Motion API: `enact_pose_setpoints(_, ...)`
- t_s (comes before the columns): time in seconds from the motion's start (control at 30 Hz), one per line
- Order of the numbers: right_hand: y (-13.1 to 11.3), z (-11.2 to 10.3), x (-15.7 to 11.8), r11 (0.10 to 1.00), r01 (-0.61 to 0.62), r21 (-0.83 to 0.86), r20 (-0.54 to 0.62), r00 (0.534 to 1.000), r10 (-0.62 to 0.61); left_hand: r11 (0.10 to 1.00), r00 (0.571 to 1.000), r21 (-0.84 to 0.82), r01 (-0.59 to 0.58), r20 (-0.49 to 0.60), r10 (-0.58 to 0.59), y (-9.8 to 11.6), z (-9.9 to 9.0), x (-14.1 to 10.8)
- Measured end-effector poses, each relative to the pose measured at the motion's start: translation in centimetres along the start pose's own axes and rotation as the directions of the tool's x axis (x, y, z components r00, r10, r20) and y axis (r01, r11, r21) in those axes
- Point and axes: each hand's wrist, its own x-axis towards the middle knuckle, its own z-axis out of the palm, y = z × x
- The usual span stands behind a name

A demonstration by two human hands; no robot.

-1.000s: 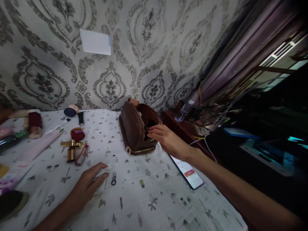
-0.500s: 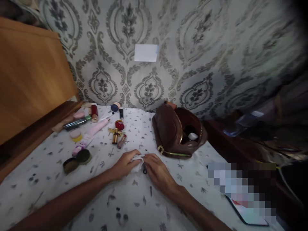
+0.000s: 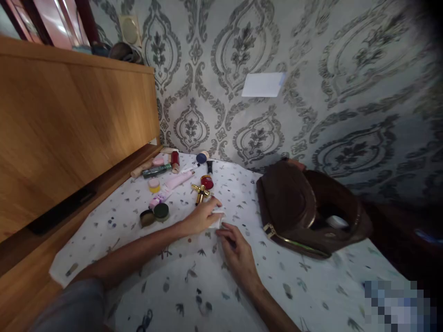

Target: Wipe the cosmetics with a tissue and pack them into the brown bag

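My left hand [image 3: 201, 218] pinches a small, thin, folded white cloth or tissue [image 3: 215, 223] between thumb and fingers, low over the bed sheet. At its lower right corner are the fingertips of my right hand [image 3: 240, 254], bent and brought together on the edge. Just beyond my left hand lie a gold lipstick tube [image 3: 200, 197] and a round red jar [image 3: 206, 182]. A dark green-lidded jar [image 3: 161, 212] and a brown round one [image 3: 147, 218] sit left of my left forearm. The brown bag [image 3: 287, 203] stands unzipped to the right, a white item [image 3: 337, 222] inside.
More cosmetics lie toward the wall: a pink tube [image 3: 180, 180], a green bottle [image 3: 157, 171], a red bottle [image 3: 175, 161] and a navy-lidded jar [image 3: 201, 158]. A wooden cabinet [image 3: 79, 115] borders the left. White paper [image 3: 263, 85] is on the patterned wall.
The view has swung left, so the bag and cosmetics sit farther right. My hands have drawn slightly apart, with my right hand now lower beside the white piece. My left hand keeps its hold.
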Motion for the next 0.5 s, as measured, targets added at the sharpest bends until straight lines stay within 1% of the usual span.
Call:
enact_pose_setpoints(0.07,-0.1,0.2,-0.4,1.000,0.004,-0.016,0.026,1.000,-0.004,0.993,0.999,0.119,-0.013,-0.037,0.017,-0.4,-2.8,0.1)
enact_pose_setpoints(0.1,-0.1,0.2,-0.5,1.000,0.007,-0.021,0.033,0.999,-0.006,0.975,0.997,0.224,0.000,-0.070,0.016,-0.6,-4.4,0.1)
enact_pose_setpoints(0.13,-0.2,0.1,-0.5,1.000,0.011,-0.023,0.037,0.999,-0.010,0.935,0.994,0.353,0.047,-0.112,-0.008,-1.0,-6.2,0.0)
enact_pose_setpoints(0.17,-0.4,0.1,-0.5,0.999,0.018,-0.027,0.035,0.999,-0.017,0.867,0.986,0.485,0.114,-0.161,-0.040,-1.4,-7.9,-0.2)
enact_pose_setpoints(0.2,-0.5,0.0,-0.5,0.999,0.025,-0.035,0.032,0.999,-0.023,0.769,0.971,0.605,0.208,-0.222,-0.087,-1.9,-9.6,-0.6)
enact_pose_setpoints(0.23,-0.6,0.0,-0.5,0.999,0.033,-0.044,0.031,0.999,-0.031,0.652,0.952,0.697,0.298,-0.272,-0.144,-2.5,-11.1,-1.0)
enact_pose_setpoints(0.27,-0.7,-0.1,-0.5,0.998,0.041,-0.052,0.033,0.999,-0.039,0.537,0.924,0.752,0.383,-0.318,-0.212,-3.1,-12.3,-1.5)
enact_pose_setpoints(0.3,-0.8,-0.1,-0.5,0.997,0.047,-0.057,0.034,0.998,-0.045,0.498,0.909,0.760,0.417,-0.340,-0.242,-3.7,-13.3,-2.1)
enact_pose_setpoints(0.37,-1.0,-0.1,-0.4,0.997,0.055,-0.063,0.032,0.998,-0.053,0.457,0.890,0.766,0.452,-0.351,-0.292,-4.9,-14.2,-3.3)
enact_pose_setpoints(0.43,-1.0,-0.1,-0.5,0.996,0.056,-0.064,0.026,0.998,-0.054,0.434,0.872,0.763,0.479,-0.359,-0.331,-5.9,-14.3,-4.1)
enact_pose_setpoints(0.5,-0.9,0.0,-0.5,0.996,0.057,-0.064,0.024,0.998,-0.055,0.414,0.858,0.760,0.501,-0.373,-0.354,-6.5,-13.9,-4.4)
